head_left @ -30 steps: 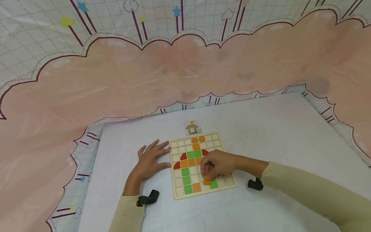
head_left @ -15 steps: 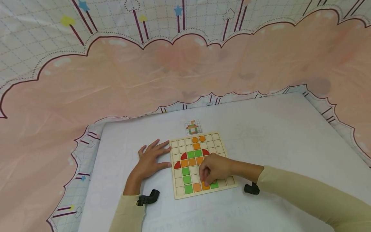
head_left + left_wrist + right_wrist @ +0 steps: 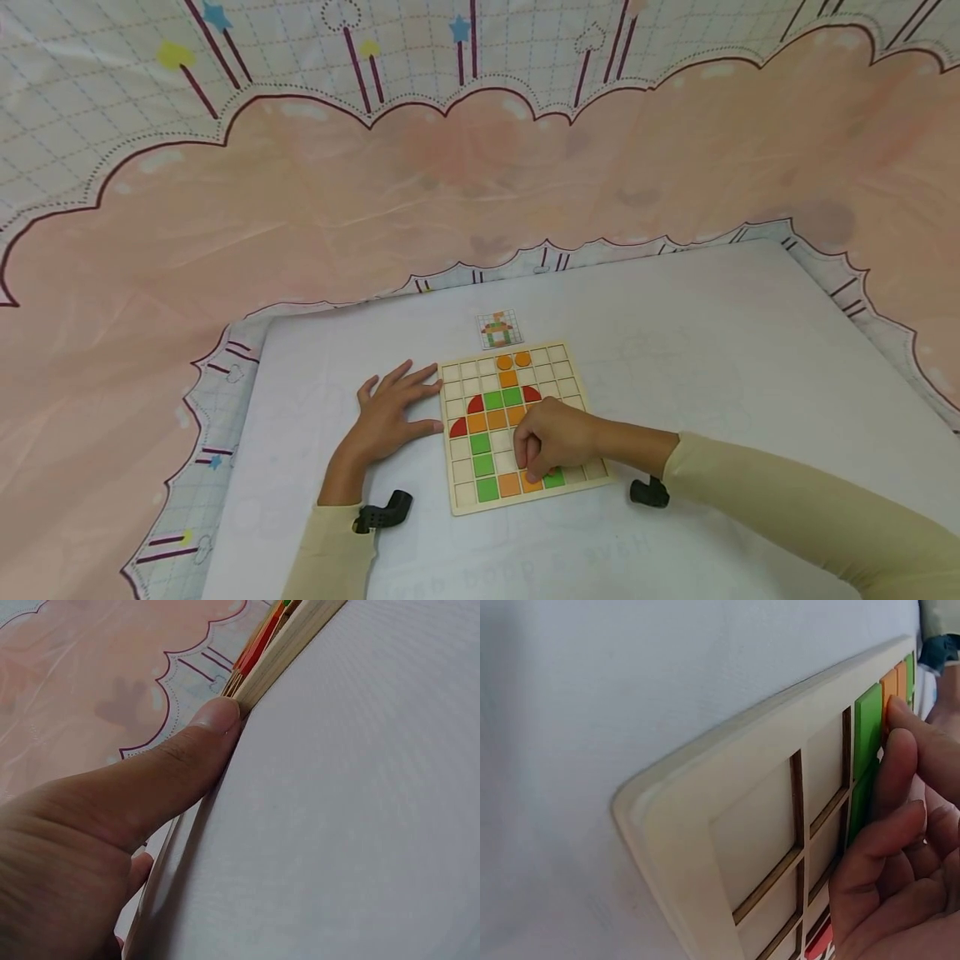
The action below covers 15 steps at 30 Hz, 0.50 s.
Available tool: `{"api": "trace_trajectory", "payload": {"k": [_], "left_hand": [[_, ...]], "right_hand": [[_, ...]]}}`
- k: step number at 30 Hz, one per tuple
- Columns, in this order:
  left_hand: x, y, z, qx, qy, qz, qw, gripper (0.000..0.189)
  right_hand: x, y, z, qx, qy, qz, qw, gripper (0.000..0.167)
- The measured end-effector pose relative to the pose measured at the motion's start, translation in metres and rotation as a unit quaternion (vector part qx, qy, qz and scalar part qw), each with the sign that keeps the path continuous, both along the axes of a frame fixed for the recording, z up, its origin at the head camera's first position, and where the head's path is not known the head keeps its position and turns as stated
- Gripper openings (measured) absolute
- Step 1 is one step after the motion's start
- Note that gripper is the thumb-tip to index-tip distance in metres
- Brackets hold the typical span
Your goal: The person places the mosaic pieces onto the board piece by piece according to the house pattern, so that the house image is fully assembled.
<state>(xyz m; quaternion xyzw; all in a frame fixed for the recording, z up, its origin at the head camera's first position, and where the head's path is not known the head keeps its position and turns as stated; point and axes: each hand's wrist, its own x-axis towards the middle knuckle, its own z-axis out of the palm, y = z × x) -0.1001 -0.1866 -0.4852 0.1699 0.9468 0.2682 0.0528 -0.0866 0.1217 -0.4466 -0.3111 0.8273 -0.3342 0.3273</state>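
A square wooden grid board (image 3: 466, 503) lies on the white table, with green, orange and red flat tiles in its cells. My right hand (image 3: 558, 433) is over the board's lower right part, fingers curled. Its thumb tip is on an orange square tile (image 3: 532, 486) in the bottom row, between another orange tile (image 3: 508, 484) and a green tile (image 3: 554, 478). In the right wrist view the orange tile (image 3: 889, 682) sits level with its neighbours. My left hand (image 3: 384, 421) lies spread at the board's left side; its thumb (image 3: 180, 761) touches the edge.
A small picture card (image 3: 498, 330) showing a coloured grid pattern lies just behind the board. The white tabletop (image 3: 712, 333) spreads out around it. Beyond its edge hangs a pink patterned cloth (image 3: 450, 192). A black wrist camera (image 3: 649, 492) is on the right wrist.
My right hand has moved slightly down and left, and the orange tile it pinched, tilted above the board, is now down in the bottom-row cell. The left hand has stayed still.
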Motion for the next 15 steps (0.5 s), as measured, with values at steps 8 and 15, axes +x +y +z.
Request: {"api": "trace_trajectory", "payload": {"k": [8, 15], "left_hand": [[0.0, 0.001, -0.002, -0.001, 0.001, -0.001, 1.0, 0.071], [0.0, -0.001, 0.001, 0.024, -0.008, 0.004, 0.9997, 0.065]], "right_hand": [[0.0, 0.008, 0.0, -0.013, 0.008, -0.02, 0.9997, 0.015], [-0.009, 0.032, 0.009, -0.041, 0.058, -0.066, 0.9953, 0.012]]}}
